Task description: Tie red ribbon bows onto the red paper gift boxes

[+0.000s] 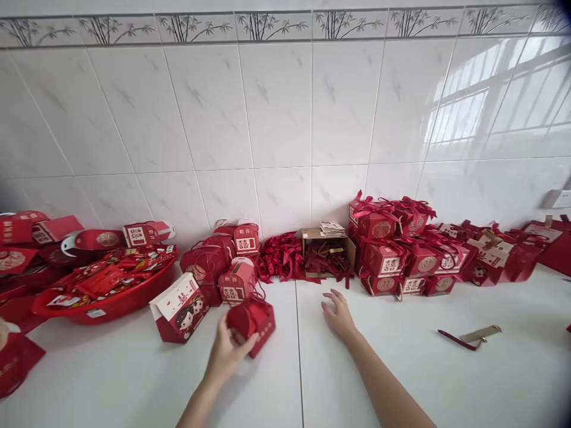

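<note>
My left hand [226, 352] grips a small red gift box [252, 321] on the white counter [401, 368], fingers wrapped round its near side. My right hand [339, 314] lies a little to the right, palm down, fingers spread, holding nothing. Just left of the held box stands a red and white box [178, 308] printed with a cartoon couple. Behind it are more red boxes [236, 279] with white labels.
A red basin [111, 306] full of red packets sits at the left. A pile of red ribbons [281, 257] and an open cardboard box [328, 252] lie against the tiled wall. Stacked ribboned boxes [392, 246] stand to the right. A red ribbon strip with a gold tag [470, 337] lies at right.
</note>
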